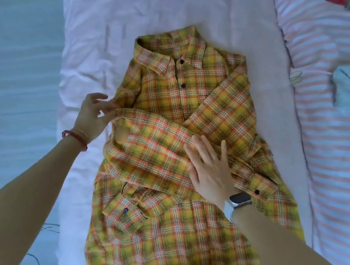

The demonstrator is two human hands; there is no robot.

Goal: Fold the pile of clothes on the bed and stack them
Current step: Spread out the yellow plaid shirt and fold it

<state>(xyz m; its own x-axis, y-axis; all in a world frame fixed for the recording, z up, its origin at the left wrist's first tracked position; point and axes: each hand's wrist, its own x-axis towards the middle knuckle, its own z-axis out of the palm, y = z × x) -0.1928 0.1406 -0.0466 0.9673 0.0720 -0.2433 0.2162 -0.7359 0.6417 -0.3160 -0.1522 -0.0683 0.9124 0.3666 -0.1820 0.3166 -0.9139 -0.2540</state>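
**Soft daylight, wide-lens bending at the edges**

Even, diffuse light is filling the frame, casting only faint shadows under the right hand. Whites at upper centre are washing out slightly. The frame's edges are bowing outward, and motion blur is smearing the plaid shirt along the lower hem.

A yellow plaid shirt lies buttoned on the pink sheet, sleeves crossed over its front. The left hand pinches the shirt's left edge; the right hand (watch-wearing) presses flat on the crossed sleeves.
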